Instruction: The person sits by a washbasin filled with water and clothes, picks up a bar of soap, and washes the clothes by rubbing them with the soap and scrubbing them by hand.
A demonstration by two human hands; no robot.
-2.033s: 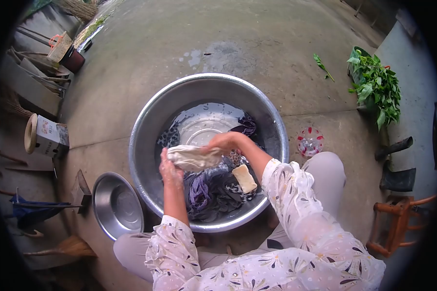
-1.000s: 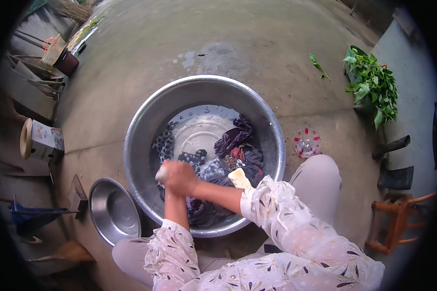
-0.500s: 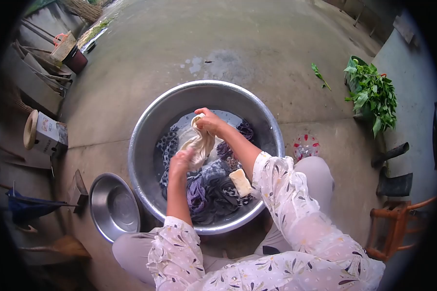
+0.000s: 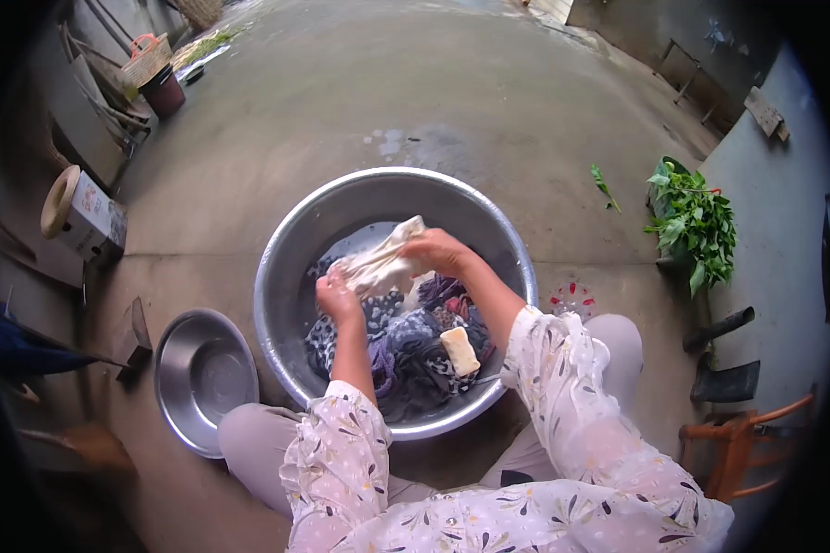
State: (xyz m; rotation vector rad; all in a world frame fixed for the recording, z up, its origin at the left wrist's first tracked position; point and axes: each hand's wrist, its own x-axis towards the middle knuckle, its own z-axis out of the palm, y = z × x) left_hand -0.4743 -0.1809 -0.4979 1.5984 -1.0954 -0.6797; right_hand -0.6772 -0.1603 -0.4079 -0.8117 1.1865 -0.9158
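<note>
Between my hands a wet cream-white cloth (image 4: 376, 264) is stretched above the water. My left hand (image 4: 338, 293) grips its lower left end, and my right hand (image 4: 436, 252) is closed on its upper right part. Both hands are inside a large metal basin (image 4: 286, 364). Under them lie soaked clothes: a grey-black patterned garment (image 4: 413, 330), a purple knitted piece (image 4: 381, 366) and dark fabric (image 4: 417, 373). A pale yellow bar of soap (image 4: 459, 351) rests on the clothes at the near right. What kind of item the white cloth is, I cannot make out.
A smaller metal basin (image 4: 205, 380) stands at the left. Leafy greens (image 4: 693, 221) fill a container by the right wall, near a wooden chair (image 4: 738, 444). A box (image 4: 94, 217) and a dark bucket (image 4: 162, 91) stand along the left. A red-dotted clear object (image 4: 572, 299) lies beside my knee.
The white cloth went from hanging bunched and upright to being pulled out sideways. My right hand moved right and down, my left hand slightly left. The view has shifted a little.
</note>
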